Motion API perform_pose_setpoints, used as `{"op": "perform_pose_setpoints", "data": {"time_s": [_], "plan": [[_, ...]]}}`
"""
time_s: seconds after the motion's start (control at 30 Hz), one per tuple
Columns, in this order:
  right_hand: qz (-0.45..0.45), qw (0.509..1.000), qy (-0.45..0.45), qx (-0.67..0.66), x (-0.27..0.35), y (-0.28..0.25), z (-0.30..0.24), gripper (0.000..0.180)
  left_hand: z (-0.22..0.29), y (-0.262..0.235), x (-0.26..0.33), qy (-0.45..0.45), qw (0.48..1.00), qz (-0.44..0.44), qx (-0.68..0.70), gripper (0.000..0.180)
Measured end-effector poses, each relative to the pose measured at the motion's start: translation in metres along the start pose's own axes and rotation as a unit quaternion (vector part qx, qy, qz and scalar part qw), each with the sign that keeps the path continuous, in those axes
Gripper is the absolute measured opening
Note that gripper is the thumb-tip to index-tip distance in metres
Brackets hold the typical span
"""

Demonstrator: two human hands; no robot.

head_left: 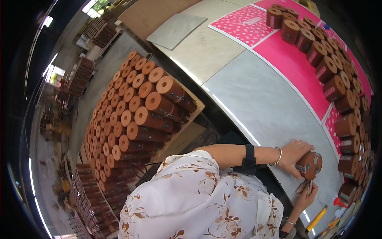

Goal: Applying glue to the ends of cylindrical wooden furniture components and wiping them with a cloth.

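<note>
A reddish-brown cylinder [309,164] with small silvery labels rests on the grey tabletop [262,99] near its edge. My left hand [293,154] is closed around the cylinder's left side, fingers over the far side and thumb on the near side. Just below the cylinder, my right hand [308,196] pinches a small pale, crumpled piece [304,186] that looks like cloth or paper. This piece is close against the cylinder's lower side; whether it touches is too small to tell.
Many similar cylinders with central holes [290,31] stand in rows on the pink patterned sheet [278,55] at the right. A tall stack of them [135,103] fills the left. By my right hand lie a yellow-handled tool [317,218] and a red-topped item [339,202]. A grey tile [177,30] lies at the far end.
</note>
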State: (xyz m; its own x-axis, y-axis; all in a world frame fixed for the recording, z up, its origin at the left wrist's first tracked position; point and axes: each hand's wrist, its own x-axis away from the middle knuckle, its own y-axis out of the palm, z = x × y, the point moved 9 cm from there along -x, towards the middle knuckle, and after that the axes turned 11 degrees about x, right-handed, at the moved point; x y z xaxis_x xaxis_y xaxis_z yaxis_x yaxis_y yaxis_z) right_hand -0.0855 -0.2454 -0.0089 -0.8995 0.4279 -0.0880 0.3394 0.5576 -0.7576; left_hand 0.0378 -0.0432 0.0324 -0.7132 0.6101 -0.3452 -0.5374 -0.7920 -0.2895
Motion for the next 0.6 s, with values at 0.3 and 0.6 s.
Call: {"op": "perform_pose_setpoints", "data": {"time_s": [0.3,0.6], "plan": [[0.089,0.982,-0.157,0.062,-0.006,0.013,-0.030,0.023,-0.017,0.008,0.009,0.005,0.995,0.024,-0.094,0.088],[0.075,0.987,-0.141,-0.013,-0.011,0.014,-0.048,0.020,-0.014,-0.015,0.013,-0.019,0.993,0.062,-0.100,0.086]]}}
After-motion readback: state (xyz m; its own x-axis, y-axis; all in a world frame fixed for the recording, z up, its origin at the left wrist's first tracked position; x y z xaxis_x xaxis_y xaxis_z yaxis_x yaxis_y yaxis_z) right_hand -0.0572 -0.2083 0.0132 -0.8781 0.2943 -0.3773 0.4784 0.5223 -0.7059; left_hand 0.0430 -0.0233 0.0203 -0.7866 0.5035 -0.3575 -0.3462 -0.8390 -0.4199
